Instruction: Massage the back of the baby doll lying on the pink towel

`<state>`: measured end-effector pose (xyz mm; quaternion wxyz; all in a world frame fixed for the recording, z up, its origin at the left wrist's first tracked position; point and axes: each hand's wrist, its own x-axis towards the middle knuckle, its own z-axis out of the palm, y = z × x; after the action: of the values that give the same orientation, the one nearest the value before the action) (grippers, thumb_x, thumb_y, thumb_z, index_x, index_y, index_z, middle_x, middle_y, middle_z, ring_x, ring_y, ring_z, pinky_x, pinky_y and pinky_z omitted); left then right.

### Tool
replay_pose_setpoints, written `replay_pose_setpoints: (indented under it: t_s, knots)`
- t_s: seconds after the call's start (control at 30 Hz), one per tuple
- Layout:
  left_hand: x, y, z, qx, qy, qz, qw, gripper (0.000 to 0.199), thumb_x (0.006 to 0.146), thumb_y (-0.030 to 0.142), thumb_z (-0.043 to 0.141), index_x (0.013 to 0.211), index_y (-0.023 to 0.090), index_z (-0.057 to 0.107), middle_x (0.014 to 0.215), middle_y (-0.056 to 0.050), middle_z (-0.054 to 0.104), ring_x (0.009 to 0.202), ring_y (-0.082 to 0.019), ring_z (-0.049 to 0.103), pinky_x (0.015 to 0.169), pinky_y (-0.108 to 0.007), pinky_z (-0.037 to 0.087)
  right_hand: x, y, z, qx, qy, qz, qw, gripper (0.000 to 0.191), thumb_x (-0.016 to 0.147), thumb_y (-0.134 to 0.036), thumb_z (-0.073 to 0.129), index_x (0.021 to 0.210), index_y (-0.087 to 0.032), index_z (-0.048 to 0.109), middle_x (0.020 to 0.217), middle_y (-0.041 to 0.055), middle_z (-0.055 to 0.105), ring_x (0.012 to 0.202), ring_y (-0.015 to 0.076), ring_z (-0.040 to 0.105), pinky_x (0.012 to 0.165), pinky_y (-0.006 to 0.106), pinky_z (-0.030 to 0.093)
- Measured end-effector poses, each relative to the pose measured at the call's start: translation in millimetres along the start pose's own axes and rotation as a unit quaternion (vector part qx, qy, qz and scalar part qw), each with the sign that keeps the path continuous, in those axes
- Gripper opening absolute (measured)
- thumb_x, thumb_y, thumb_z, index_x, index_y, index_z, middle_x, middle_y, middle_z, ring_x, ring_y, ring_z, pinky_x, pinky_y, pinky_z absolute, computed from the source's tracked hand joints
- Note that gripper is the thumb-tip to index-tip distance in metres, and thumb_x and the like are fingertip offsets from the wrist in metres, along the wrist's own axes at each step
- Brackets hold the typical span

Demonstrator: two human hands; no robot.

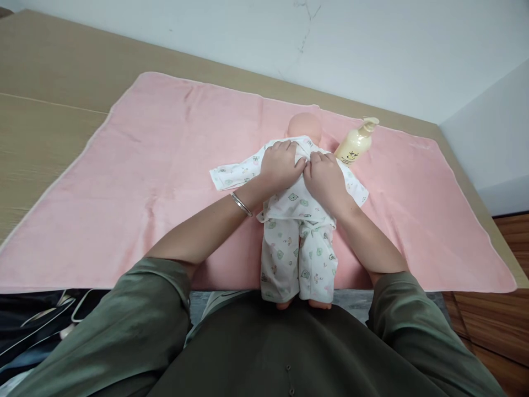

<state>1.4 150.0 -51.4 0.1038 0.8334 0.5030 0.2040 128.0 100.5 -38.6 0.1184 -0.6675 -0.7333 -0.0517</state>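
Observation:
A baby doll (305, 125) lies on its back on a pink blanket, its feet toward me. It wears a white printed top (293, 201) and matching trousers (280, 256). My left hand (283, 162), with a silver bangle at the wrist, is closed on the top's front at the chest. Close beside it, my right hand (324, 176) pinches the same front from the other side. The fingertips almost meet near the collar; whatever small fastening lies between them is hidden. The sleeves spread out to both sides.
The pink blanket (198, 149) covers much of a wooden table (53, 71). A cream pump bottle (354, 146) leans by the doll's shoulder at the right. Behind the table rises a white wall (248, 33). Dark bags or clothes (37, 325) lie below the front edge at left.

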Motion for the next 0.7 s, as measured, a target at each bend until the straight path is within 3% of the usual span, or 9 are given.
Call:
replay_pose_setpoints:
  t_s: [0.1,0.3,0.53,0.7]
  knots:
    - [-5,5,5.7,0.017,0.013,-0.004,1.0,0.048,0.096,0.027,0.037,0.134,0.003,0.054,0.133,-0.021,0.061,0.125,-0.035,0.054,0.108,-0.049,0.044,5,7,2,0.036,-0.012,0.005,0.999,0.035,0.096,-0.021,0.032,0.103,-0.009,0.064,0.102,0.0189,0.068,0.101,0.0334,0.058,0.096,0.045,0.045]
    - [-21,19,14.8,0.03,0.03,0.021,0.999,0.052,0.098,0.022,0.027,0.139,-0.004,0.046,0.143,-0.028,0.051,0.136,-0.039,0.045,0.113,-0.053,0.038,21,29,16,0.127,-0.02,0.004,0.992,0.045,0.097,-0.029,0.035,0.132,-0.006,0.052,0.136,0.0204,0.059,0.128,0.0313,0.052,0.114,0.047,0.037]
    - [-1,1,2.8,-0.018,0.0,0.0,1.0,0.046,0.092,0.026,0.037,0.127,0.006,0.06,0.128,-0.019,0.064,0.122,-0.033,0.056,0.11,-0.048,0.045,0,-1,3,0.076,-0.025,0.0,0.997,0.047,0.097,-0.021,0.029,0.13,0.001,0.056,0.138,0.026,0.057,0.135,0.0333,0.05,0.118,0.049,0.035]
    - [4,-8,17.1,-0.04,0.041,-0.002,0.998,0.048,0.093,0.028,0.037,0.133,0.009,0.056,0.138,-0.017,0.059,0.132,-0.03,0.052,0.117,-0.048,0.039,1,-2,4,0.095,-0.026,-0.009,0.995,0.049,0.096,-0.019,0.029,0.132,-0.002,0.056,0.14,0.0224,0.057,0.138,0.0314,0.048,0.122,0.051,0.031]
